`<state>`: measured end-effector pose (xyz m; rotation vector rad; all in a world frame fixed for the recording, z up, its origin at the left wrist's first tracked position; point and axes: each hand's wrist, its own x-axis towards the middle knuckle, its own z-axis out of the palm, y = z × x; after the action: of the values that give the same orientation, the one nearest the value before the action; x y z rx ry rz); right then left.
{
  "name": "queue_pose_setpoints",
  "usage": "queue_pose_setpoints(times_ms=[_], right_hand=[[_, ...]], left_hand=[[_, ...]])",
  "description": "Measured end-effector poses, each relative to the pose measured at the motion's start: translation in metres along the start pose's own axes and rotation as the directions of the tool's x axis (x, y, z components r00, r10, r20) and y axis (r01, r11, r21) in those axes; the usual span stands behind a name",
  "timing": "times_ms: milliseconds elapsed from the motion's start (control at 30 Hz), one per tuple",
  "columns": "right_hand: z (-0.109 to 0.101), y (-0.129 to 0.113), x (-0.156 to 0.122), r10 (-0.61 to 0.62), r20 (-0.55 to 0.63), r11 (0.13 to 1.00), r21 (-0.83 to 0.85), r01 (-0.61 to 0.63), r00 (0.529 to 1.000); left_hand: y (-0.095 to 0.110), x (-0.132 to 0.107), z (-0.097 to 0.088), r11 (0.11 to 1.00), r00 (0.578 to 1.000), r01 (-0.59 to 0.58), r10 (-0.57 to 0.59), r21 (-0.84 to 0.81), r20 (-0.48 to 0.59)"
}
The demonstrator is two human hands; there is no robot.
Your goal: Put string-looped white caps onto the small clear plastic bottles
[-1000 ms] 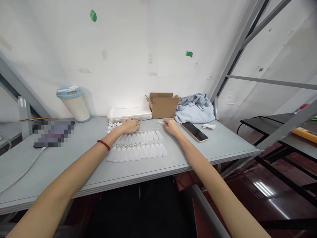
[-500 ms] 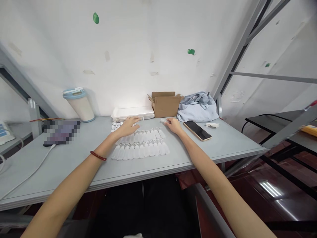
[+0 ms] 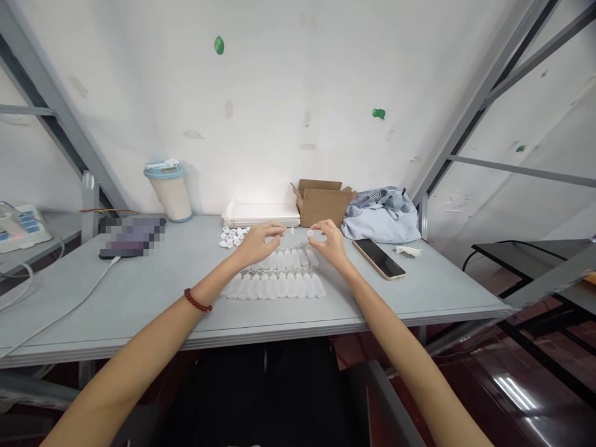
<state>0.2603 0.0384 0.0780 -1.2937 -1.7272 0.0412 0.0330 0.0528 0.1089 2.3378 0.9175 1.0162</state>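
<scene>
My left hand (image 3: pixel 261 242) is closed in a pinch, with a small white piece (image 3: pixel 292 230) at its fingertips; its exact kind is too small to tell. A small white round piece with a hole or dark centre (image 3: pixel 310 233) is pinched between the thumb and finger of my right hand (image 3: pixel 328 241). The two pieces are close together but apart, above the table. Below my hands lie two rows of translucent white oblong tags with strings (image 3: pixel 279 286). Several white round pieces (image 3: pixel 229 238) sit in a pile left of my left hand.
Behind my hands are a stack of white flat sheets (image 3: pixel 263 214), an open cardboard box (image 3: pixel 326 207) and bunched light-blue cloth (image 3: pixel 382 217). A phone (image 3: pixel 379 259) and crumpled tissue (image 3: pixel 408 251) lie to the right. Leftward stand a tumbler (image 3: pixel 170 195) and a blurred device (image 3: pixel 131 237) on a cable.
My left hand has gone from spread over the tags to a pinch with a small white piece. My right hand has risen with the round piece, and both hands have come closer. The view has shifted.
</scene>
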Motion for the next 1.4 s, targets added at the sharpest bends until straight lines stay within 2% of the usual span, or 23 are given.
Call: queue_pose_setpoints(times_ms=[167, 267, 333, 500, 800, 967, 1100, 1267, 1400], right_hand=[[0.005, -0.006, -0.003, -0.080, 0.053, 0.997, -0.007, 0.080, 0.995], [0.009, -0.001, -0.004, -0.189, 0.019, 0.982, -0.009, 0.189, 0.982], [0.011, 0.003, -0.004, -0.222, -0.003, 0.975, -0.009, 0.222, 0.975], [0.012, 0.005, -0.005, -0.199, 0.015, 0.980, 0.023, 0.199, 0.980], [0.015, 0.001, -0.006, -0.237, 0.024, 0.971, 0.045, 0.236, 0.971], [0.014, -0.001, -0.006, -0.239, 0.016, 0.970, 0.052, 0.237, 0.971], [0.016, -0.003, -0.007, -0.230, 0.023, 0.972, 0.053, 0.229, 0.973], [0.019, -0.006, -0.009, -0.253, 0.049, 0.965, 0.080, 0.249, 0.966], [0.022, -0.006, -0.011, -0.295, 0.062, 0.954, 0.082, 0.290, 0.953]], left_hand=[[0.008, -0.006, 0.006, 0.981, 0.986, -0.163, 0.161, 0.101, 0.030], [0.009, -0.009, 0.011, 0.958, 0.973, -0.230, 0.224, 0.169, 0.055], [0.007, -0.010, 0.014, 0.947, 0.968, -0.253, 0.248, 0.197, 0.047], [0.001, -0.009, 0.016, 0.942, 0.964, -0.257, 0.265, 0.216, -0.009], [-0.002, -0.011, 0.021, 0.916, 0.941, -0.332, 0.337, 0.226, 0.017], [-0.001, -0.010, 0.020, 0.925, 0.948, -0.317, 0.317, 0.210, 0.037], [0.004, -0.010, 0.019, 0.942, 0.958, -0.283, 0.288, 0.183, 0.000], [0.011, -0.009, 0.016, 0.984, 0.985, -0.155, 0.161, 0.089, -0.064], [0.013, -0.008, 0.017, 0.997, 0.993, -0.054, 0.048, -0.053, -0.107]])
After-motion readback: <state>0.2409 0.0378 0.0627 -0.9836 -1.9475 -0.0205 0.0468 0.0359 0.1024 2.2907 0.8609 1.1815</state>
